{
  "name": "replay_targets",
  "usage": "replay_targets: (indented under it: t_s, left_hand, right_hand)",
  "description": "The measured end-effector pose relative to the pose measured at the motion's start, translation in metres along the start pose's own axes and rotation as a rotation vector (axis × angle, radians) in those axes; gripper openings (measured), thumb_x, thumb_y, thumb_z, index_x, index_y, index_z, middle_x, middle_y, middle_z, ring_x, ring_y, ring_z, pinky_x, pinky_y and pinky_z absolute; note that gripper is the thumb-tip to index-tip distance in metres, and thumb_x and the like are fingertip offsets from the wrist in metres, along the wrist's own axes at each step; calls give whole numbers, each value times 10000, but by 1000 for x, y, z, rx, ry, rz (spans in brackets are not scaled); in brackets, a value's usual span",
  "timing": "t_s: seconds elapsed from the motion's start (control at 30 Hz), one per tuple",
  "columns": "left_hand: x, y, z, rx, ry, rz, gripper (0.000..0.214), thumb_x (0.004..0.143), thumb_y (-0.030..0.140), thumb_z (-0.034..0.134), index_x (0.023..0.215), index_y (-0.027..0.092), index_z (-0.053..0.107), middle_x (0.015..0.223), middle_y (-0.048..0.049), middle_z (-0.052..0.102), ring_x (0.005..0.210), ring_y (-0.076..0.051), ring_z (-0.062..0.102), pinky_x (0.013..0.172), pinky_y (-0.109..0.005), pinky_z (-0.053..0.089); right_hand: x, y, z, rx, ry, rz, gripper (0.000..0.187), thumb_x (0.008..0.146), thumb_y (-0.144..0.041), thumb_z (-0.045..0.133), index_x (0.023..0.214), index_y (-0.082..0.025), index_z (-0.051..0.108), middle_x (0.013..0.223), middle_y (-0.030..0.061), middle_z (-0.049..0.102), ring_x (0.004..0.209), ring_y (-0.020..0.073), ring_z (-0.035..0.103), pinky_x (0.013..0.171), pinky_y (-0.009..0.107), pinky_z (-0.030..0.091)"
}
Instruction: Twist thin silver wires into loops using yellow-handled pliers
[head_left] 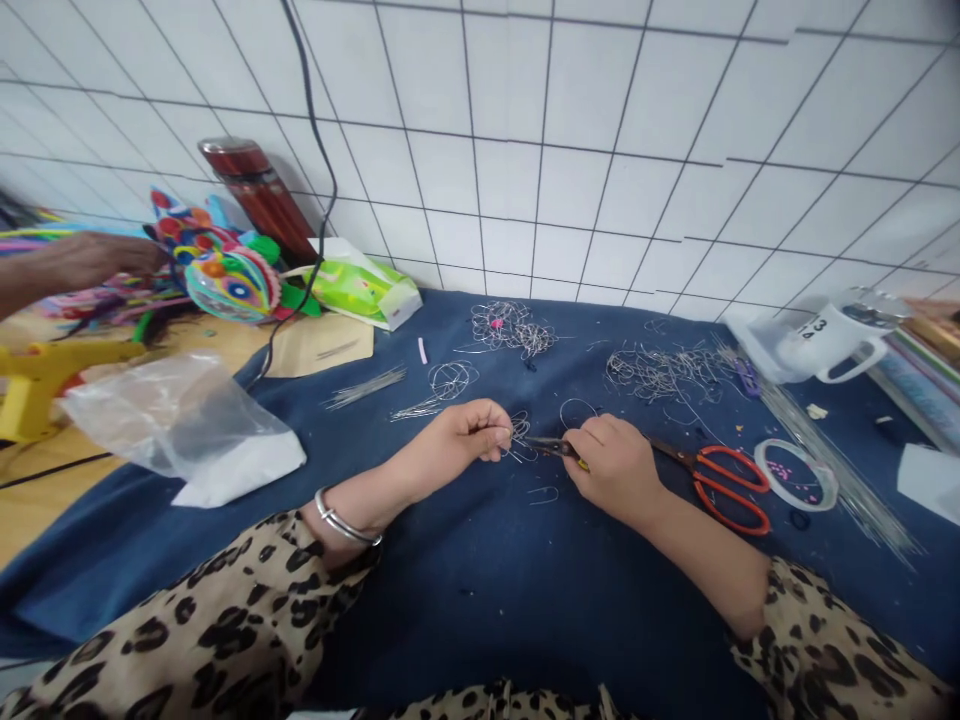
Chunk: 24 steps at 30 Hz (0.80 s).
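Observation:
My left hand [471,435] pinches a small looped piece of wire [519,428] over the dark blue cloth [450,580]. Closed around a pair of pliers [551,445] is my right hand [611,462]; the jaws reach to the wire beside my left fingertips. Whether the jaws grip the wire is too small to tell. A bent wire piece [543,495] lies just below the pliers. Behind my hands are a coiled wire ring [453,379] and a tangled wire heap [514,330]. Scissors with orange handles [731,488] rest to the right of my right hand.
At right are a second wire heap [660,370], a round clear dish [796,475], long straight wires [847,470] and a white mug [832,340]. At left are a plastic bag [187,420], a yellow glue gun [52,380], a red thermos [259,195] and another person's hand [97,262] by colourful craft pieces.

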<state>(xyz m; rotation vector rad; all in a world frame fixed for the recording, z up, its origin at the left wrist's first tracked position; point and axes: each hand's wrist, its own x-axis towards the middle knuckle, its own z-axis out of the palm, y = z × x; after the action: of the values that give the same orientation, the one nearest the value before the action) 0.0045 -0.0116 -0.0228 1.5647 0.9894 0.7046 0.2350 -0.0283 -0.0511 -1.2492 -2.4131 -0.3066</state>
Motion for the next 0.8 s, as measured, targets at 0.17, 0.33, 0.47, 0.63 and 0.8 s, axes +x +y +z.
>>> replay_targets:
  t_s: [0.17,0.33,0.47,0.63,0.8]
  left_hand:
    - [-1,0,-2,-123,-20,-41,71,798,215,503,799,149,529,713,18,536,597,-80,475,609,-230,397]
    - [-2,-1,-2,-200,-36,-55,64,785,168,504,842,149,528,701,22,537,573,-70,462,579,-217,374]
    - [-2,-1,-1,-259,-47,-72,76,777,151,501,848,145,528,674,27,522,546,-65,449,531,-202,346]
    - [-2,-1,-2,-326,-36,-93,71,765,132,496,829,144,523,643,37,493,528,-61,441,522,-201,341]
    - [-2,3,-1,-341,-52,-127,64,752,125,498,809,149,514,648,37,495,528,-61,440,529,-208,347]
  right_hand:
    - [1,3,-6,-116,21,-83,149,807,-248,487,836,-169,610,721,52,523,730,178,418,663,318,304]
    - [0,0,-11,-183,32,-159,161,823,-245,475,875,-171,607,708,41,517,704,168,400,637,325,278]
    - [0,0,-12,-204,33,-189,163,824,-242,473,882,-168,606,699,38,514,695,163,390,629,327,266]
    - [1,2,-10,-185,64,-157,160,818,-247,475,861,-168,608,693,40,508,693,164,383,629,328,262]
    - [0,-2,-13,-192,66,-202,159,821,-239,478,884,-174,609,682,34,506,683,157,388,613,324,264]
